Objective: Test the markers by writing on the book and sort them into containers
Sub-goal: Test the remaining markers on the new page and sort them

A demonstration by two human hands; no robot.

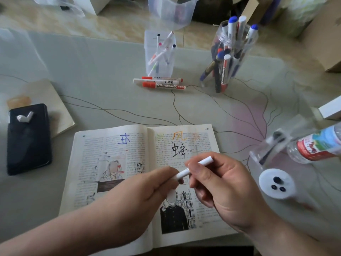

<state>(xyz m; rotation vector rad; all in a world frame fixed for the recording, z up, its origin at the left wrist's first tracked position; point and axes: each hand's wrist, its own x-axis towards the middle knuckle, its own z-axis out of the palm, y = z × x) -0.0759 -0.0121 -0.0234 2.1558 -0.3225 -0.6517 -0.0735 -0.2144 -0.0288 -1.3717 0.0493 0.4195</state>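
Note:
An open book [114,163] lies in front of me, with blue, orange and black test characters written on its pages. Above its right page both hands hold one white marker [204,162]. My left hand [147,189] grips the marker's lower end, and my right hand [219,183] pinches its barrel, whose white end sticks out up and to the right. A clear square container [160,54] at the back holds several thin markers. A clear round jar [228,56] to its right is full of thick markers. Three markers [162,83] lie on the table in front of the square container.
A black phone [27,139] with a white earbud on it lies at the left, partly on a notebook [53,100]. At the right are a tipped clear container [273,163] with a marker inside, a plastic bottle [317,145] and a white box edge [330,109].

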